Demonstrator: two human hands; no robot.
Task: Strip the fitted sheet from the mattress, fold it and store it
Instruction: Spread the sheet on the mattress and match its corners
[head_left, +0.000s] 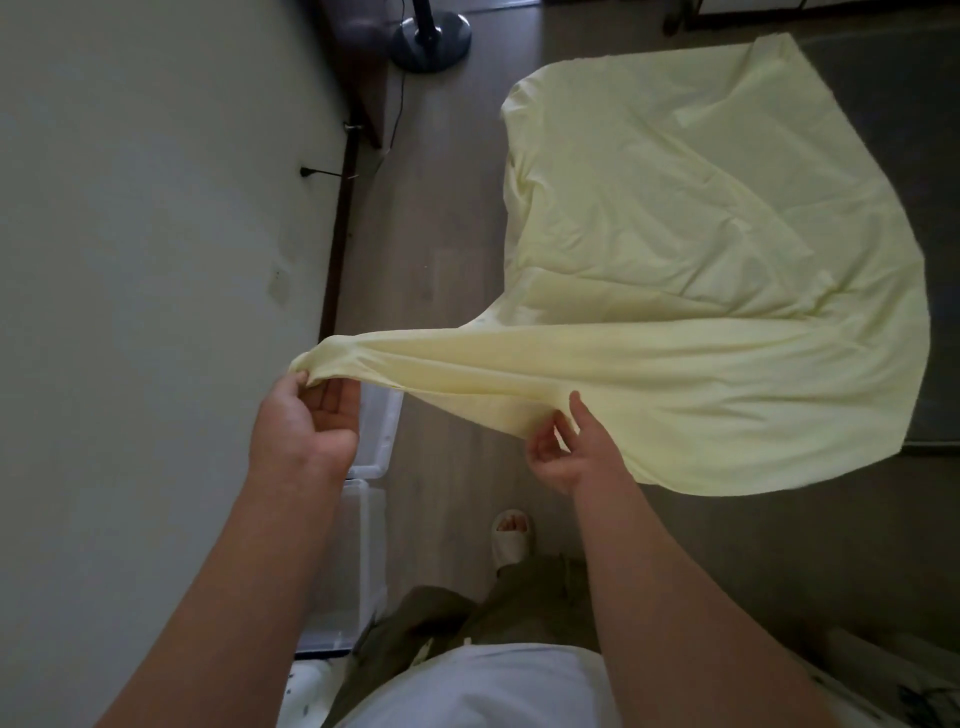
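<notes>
Mostly spread flat, pale yellow fitted sheet (701, 249) stretches to 2 hands.

Head-worn wide-angle view, facing steeply down

- A plain, pale off-white wall (130, 208) is seen filling the left side, with faint marks visible low down.
- A dark baseboard (338, 234) is run along its foot, where the floor is met.
- A black plug (307, 171) is set in the wall just above the baseboard.
- The floor (447, 218) is laid in grey-brown wood-look planks.
- The round dark base of a pedestal fan (432, 41) is stood on the floor at the top, its pole cut off by the edge.
- A thin black cord (397, 104) is trailed over the floor beside that base, toward the baseboard.
- A dark upholstered piece of furniture (358, 31) is placed against the wall, near the fan base.
- The room is dimly lit, and colours are muted.
</notes>
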